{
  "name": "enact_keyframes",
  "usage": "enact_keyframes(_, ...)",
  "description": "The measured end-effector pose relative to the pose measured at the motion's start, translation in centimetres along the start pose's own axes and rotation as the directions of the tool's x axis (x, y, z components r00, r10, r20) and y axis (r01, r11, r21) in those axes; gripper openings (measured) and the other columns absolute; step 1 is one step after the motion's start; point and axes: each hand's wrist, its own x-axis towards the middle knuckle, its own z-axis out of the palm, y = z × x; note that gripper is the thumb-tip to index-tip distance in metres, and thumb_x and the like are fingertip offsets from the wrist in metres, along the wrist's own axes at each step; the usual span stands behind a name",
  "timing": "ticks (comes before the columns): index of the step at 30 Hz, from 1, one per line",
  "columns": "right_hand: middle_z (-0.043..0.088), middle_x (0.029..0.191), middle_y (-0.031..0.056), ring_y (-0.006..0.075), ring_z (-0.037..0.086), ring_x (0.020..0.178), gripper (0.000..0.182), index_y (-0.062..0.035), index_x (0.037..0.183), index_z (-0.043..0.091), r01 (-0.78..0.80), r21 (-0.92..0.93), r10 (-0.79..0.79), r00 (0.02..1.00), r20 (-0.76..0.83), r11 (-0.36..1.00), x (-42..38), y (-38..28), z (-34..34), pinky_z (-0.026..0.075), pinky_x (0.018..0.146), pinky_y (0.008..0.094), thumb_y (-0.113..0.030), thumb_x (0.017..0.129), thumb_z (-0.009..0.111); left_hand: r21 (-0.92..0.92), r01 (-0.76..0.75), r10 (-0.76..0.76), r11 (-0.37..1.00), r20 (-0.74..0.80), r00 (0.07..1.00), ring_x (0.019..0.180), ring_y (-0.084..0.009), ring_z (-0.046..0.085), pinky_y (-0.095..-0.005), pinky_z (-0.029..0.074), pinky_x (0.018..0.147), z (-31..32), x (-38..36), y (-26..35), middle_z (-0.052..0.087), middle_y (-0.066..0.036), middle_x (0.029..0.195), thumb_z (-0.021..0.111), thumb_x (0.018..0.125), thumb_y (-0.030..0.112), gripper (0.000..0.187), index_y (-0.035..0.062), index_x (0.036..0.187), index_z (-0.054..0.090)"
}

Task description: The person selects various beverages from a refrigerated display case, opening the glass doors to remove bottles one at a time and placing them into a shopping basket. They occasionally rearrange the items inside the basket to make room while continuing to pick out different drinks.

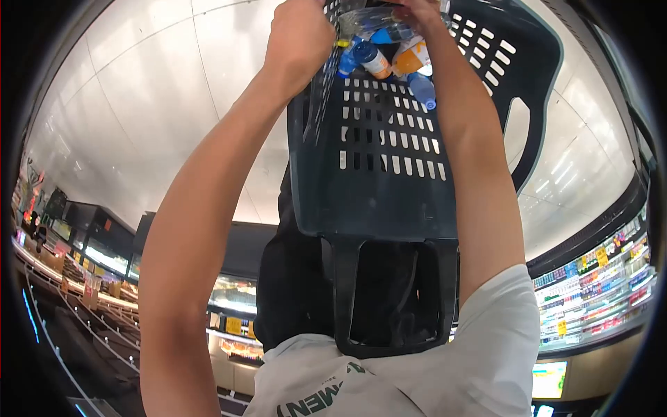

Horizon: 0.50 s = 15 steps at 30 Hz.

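Note:
A dark plastic shopping basket (pixel 382 201) with slotted walls hangs in front of my body, its handle (pixel 344 299) toward my shirt. Several bottles lie at its far end, among them a dark blue one with an orange and white label (pixel 372 59), an orange one (pixel 411 57) and a clear one with a blue cap (pixel 422 90). My left hand (pixel 302 35) is closed at the basket's left rim, beside some clear plastic; what it grips is hidden. My right hand (pixel 419 15) reaches over the bottles at the top edge, its fingers mostly cut off, near the clear plastic (pixel 368 22).
Lit shelves with many products (pixel 597 285) and yellow tags stand at the right. Display cases (pixel 104 254) and railings (pixel 90 323) curve along the left. Pale floor tiles (pixel 160 118) surround the basket. A bright screen (pixel 549 379) shows at the lower right.

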Motion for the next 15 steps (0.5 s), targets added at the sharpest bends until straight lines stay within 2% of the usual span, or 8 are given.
enact_keyframes(1,0.073,0.096,0.0051,0.0219,0.064,0.071,0.031,-0.0127,0.102,0.073,-0.033,0.018,0.033,0.999,-0.034,0.999,-0.9,-1.1,0.6,0.052,0.062,0.0363,-0.043,0.096,0.066,-0.009,-0.008,0.008,1.000,0.009,1.000,0.080,-0.0552,0.063,-0.0572,0.049,0.067,0.2,0.0,-0.3,0.063,-0.038,0.082,0.052,0.098,0.005,0.023,-0.0103,0.107,0.038)
enact_keyframes(4,0.071,0.104,0.0131,0.0245,0.071,0.086,0.042,0.0028,0.115,0.064,0.122,-0.070,-0.131,0.982,-0.139,0.990,0.4,1.7,-1.2,0.061,0.076,0.0368,-0.022,0.085,0.080,-0.116,-0.067,0.069,0.991,0.012,0.998,0.093,-0.0523,0.065,-0.0540,0.052,0.080,0.5,-0.2,-1.2,0.065,-0.038,0.094,0.057,0.094,0.006,0.031,-0.0102,0.111,0.037)
enact_keyframes(7,0.072,0.095,0.0120,0.0192,0.069,0.068,0.036,0.0056,0.103,0.066,0.059,-0.303,-0.197,0.872,-0.449,0.951,-4.7,3.1,0.8,0.059,0.058,0.0319,-0.016,0.078,0.079,-0.121,-0.042,0.053,0.992,0.085,0.995,0.099,-0.0507,0.065,-0.0517,0.053,0.087,-0.4,-0.1,0.1,0.066,-0.036,0.097,0.058,0.088,0.001,0.034,-0.0101,0.111,0.034)
enact_keyframes(8,0.070,0.094,0.0139,0.0191,0.067,0.063,0.041,0.0068,0.105,0.064,0.088,0.021,-0.078,0.952,-0.295,0.996,-7.2,3.4,1.4,0.058,0.053,0.0343,-0.022,0.079,0.079,-0.093,-0.016,0.028,0.996,0.126,0.992,0.099,-0.0507,0.065,-0.0513,0.053,0.088,-0.7,-0.2,0.5,0.066,-0.035,0.096,0.057,0.087,-0.002,0.035,-0.0103,0.110,0.034)
enact_keyframes(9,0.069,0.092,0.0137,0.0185,0.067,0.063,0.040,0.0067,0.105,0.064,0.104,-0.090,-0.135,0.852,-0.507,0.991,-9.0,4.8,2.3,0.057,0.051,0.0354,-0.021,0.080,0.078,-0.074,-0.017,0.025,0.997,0.097,0.995,0.092,-0.0521,0.065,-0.0530,0.053,0.081,-0.6,-0.2,0.7,0.065,-0.036,0.091,0.056,0.091,0.003,0.030,-0.0100,0.107,0.034)
enact_keyframes(11,0.069,0.088,0.0118,0.0177,0.067,0.063,0.038,0.0030,0.105,0.067,-0.032,-0.019,0.013,0.773,-0.635,0.999,-11.2,7.6,2.6,0.056,0.049,0.0313,-0.022,0.079,0.080,-0.036,-0.032,0.033,0.999,0.021,0.999,0.078,-0.0550,0.065,-0.0563,0.053,0.066,0.0,0.3,0.8,0.063,-0.039,0.079,0.053,0.100,0.011,0.027,-0.0093,0.101,0.035)
enact_keyframes(12,0.070,0.088,0.0108,0.0179,0.067,0.062,0.039,0.0020,0.108,0.067,-0.052,0.086,0.086,0.878,-0.472,0.995,-15.3,5.4,3.7,0.056,0.048,0.0302,-0.021,0.079,0.080,-0.033,-0.061,0.061,0.998,0.002,0.998,0.078,-0.0549,0.065,-0.0564,0.053,0.066,0.2,0.6,0.8,0.063,-0.039,0.079,0.053,0.100,0.011,0.027,-0.0093,0.102,0.035)
enact_keyframes(15,0.071,0.089,0.0117,0.0182,0.067,0.058,0.045,0.0034,0.112,0.063,-0.308,-0.001,0.256,0.794,-0.552,0.951,-17.7,7.8,3.0,0.056,0.048,0.0300,-0.024,0.079,0.080,-0.079,-0.122,0.123,0.989,0.009,0.992,0.078,-0.0543,0.066,-0.0555,0.053,0.065,-0.1,0.4,0.9,0.064,-0.038,0.080,0.052,0.101,0.011,0.026,-0.0092,0.103,0.035)
